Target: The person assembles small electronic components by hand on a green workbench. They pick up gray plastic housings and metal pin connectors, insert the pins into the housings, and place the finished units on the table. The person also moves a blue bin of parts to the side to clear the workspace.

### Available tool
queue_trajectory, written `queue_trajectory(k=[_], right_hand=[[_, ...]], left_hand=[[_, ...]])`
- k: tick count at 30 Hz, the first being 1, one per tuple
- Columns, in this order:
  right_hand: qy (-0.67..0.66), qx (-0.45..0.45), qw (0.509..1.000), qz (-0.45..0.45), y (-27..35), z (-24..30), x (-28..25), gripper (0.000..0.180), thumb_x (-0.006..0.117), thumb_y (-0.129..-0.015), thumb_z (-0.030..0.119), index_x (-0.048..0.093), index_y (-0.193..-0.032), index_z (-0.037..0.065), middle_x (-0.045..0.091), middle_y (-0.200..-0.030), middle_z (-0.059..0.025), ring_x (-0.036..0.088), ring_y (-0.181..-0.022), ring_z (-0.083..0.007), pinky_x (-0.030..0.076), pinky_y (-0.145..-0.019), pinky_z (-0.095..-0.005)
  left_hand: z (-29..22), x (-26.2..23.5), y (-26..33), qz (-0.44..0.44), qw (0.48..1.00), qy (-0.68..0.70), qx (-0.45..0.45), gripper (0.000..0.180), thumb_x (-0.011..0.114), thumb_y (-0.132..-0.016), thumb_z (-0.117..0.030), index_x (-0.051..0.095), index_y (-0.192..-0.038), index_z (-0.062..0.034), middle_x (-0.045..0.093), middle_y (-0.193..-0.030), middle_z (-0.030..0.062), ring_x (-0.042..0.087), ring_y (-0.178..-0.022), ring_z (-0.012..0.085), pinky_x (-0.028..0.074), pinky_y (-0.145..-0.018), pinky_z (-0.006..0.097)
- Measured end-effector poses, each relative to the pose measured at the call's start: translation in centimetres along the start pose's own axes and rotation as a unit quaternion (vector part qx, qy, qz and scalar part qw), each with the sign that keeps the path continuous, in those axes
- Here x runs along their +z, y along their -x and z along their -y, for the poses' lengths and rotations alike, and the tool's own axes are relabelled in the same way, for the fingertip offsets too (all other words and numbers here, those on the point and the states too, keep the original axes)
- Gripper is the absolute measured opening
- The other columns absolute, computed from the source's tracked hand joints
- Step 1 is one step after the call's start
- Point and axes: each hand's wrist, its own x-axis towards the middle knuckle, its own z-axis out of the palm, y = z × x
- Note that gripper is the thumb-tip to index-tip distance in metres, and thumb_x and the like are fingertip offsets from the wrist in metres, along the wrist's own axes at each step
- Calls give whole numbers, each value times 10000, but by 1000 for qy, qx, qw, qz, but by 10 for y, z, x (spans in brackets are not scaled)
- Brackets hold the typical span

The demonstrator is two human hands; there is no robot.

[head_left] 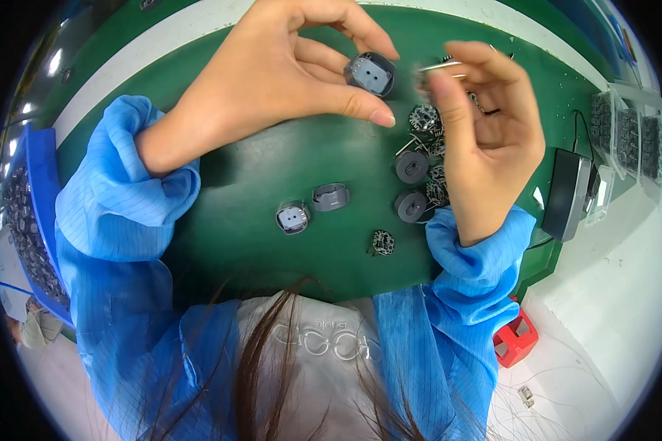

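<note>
Near the top of the view, my left hand [261, 81] holds a round dark grey housing [373, 74] between thumb and fingers. A lighter grey insert with two small holes shows inside it. To its right, my right hand [489, 140] pinches a small part with metal pins [440, 67], blurred by motion. The two parts are apart. Several round circuit boards [424, 117] lie under and beside the right hand, with two dark grey round caps [411, 167] among them. Closer to me rest a ring-shaped grey housing [331, 196] on its side and another housing [293, 217] with a light insert facing up.
A single round circuit board [382, 242] lies on the green mat [243, 257]. At the left edge stands a blue bin [45, 191] full of small dark parts. On the right are a black box with a cable [566, 195], clear trays [629, 132] and a red holder [517, 339].
</note>
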Motion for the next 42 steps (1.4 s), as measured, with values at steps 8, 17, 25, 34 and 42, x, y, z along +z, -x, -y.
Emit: queue_trajectory(k=[8,17,25,34,42], right_hand=[[146,-116,982,5,5,2,6,188,726,-755,-101,693,-928,-35,696,-895,-91,677,-819,-158,553,-762,-260],[187,-154,970,-1,5,-4,10,189,743,-716,-109,708,-879,-20,702,-838,-81,679,-763,-145,547,-706,-239],[267,-268,926,-14,-4,-8,4,208,744,-690,-112,719,-870,-10,690,-858,-94,675,-762,-184,557,-703,-264],[132,-163,975,79,-2,-9,7,278,653,-824,-65,671,-1099,-30,633,-1118,-141,629,-1018,-216,515,-887,-313],[-173,76,970,152,0,-2,13,394,531,-931,-55,472,-1317,-108,585,-1241,-161,571,-1145,-204,465,-968,-308]], left_hand=[[11,1,3,15,993,-54,101,333,790,-701,77,614,-981,39,623,-1088,128,677,-920,177,582,-800,268],[4,6,7,4,990,-113,85,315,808,-699,34,653,-972,54,692,-930,101,683,-868,149,576,-785,268],[0,8,7,24,999,40,4,266,691,-797,65,622,-1054,66,689,-992,127,671,-950,169,546,-871,276],[6,0,6,21,994,103,-39,254,623,-836,57,608,-1090,57,659,-1107,153,655,-1026,204,518,-932,307],[3,-3,9,-9,998,-25,53,262,626,-779,101,626,-1031,32,674,-1024,117,670,-968,191,538,-885,305]])
